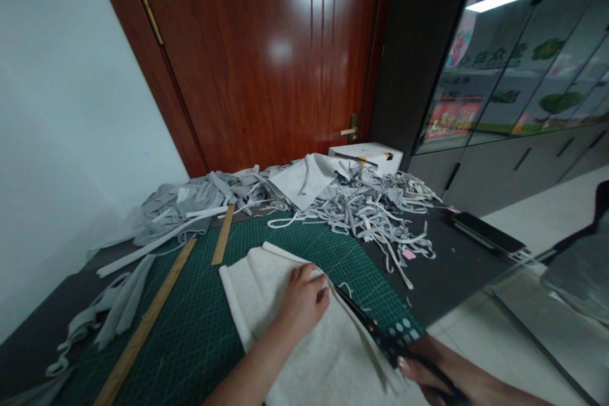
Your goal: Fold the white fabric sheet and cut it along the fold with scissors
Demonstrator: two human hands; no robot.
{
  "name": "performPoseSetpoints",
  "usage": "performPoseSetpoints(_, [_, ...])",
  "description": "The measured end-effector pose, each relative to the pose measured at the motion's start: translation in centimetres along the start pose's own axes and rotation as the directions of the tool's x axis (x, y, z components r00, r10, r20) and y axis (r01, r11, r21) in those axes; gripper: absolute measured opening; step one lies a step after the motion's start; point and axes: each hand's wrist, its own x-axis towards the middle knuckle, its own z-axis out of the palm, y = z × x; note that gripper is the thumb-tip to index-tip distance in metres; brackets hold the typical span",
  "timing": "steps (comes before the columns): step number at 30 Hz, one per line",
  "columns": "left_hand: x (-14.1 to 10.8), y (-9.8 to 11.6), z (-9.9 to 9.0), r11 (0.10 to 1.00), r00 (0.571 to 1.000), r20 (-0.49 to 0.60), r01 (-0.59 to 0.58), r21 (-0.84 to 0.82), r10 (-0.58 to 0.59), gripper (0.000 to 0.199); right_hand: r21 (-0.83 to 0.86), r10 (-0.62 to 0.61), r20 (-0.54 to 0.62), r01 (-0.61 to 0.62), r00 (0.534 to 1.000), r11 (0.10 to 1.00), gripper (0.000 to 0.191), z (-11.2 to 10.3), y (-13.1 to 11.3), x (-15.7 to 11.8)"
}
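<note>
A folded piece of cream fabric [259, 292] lies on the green cutting mat [195, 323]. My left hand [304, 298] rests on the fabric near its right edge, its fingers bent and closed on the cloth. Black scissors [368, 325] are in my right hand [438, 365], which is wrapped round their handles. Their blades point away from me along the fabric's right edge, close to my left fingertips. How far the blades are apart is hard to make out. A thin curled offcut [346, 288] lies just beyond the blade tips.
Two wooden rulers [150, 320] lie left of the fabric. Grey and white fabric strips [356, 209] are heaped at the back, with more strips [121, 304] at the left. A white box [387, 162] stands behind the heap. A dark phone-like object [490, 233] lies at the table's right edge.
</note>
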Motion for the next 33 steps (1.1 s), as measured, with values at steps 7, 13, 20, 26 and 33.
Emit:
performPoseSetpoints(7, [0.3,-0.8,0.7,0.994,0.999,-0.047,0.005,-0.113,-0.011,0.03,-0.014,-0.031,0.004,0.031,1.0,0.999,0.068,-0.2,0.2,0.9])
performPoseSetpoints(13, [0.5,-1.4,1.1,0.986,0.998,-0.06,0.003,-0.166,-0.014,0.032,-0.008,-0.018,0.021,0.018,1.0,1.0,0.065,-0.3,0.6,1.4])
performPoseSetpoints(20, [0.6,-1.3,0.9,0.981,0.998,-0.046,0.021,-0.194,-0.031,0.032,-0.067,-0.059,0.029,0.061,0.998,0.996,0.061,-0.6,0.8,1.9])
performPoseSetpoints(26, [0.6,-1.4,0.9,0.977,0.998,-0.049,0.021,-0.214,-0.033,0.032,-0.14,-0.037,0.016,0.039,0.999,0.989,0.057,-0.7,0.7,1.8])
performPoseSetpoints(33, [0.6,-1.4,1.1,0.976,0.998,-0.056,0.025,-0.215,-0.038,0.032,-0.139,-0.044,0.015,0.045,0.999,0.989,0.055,-0.6,1.1,2.0])
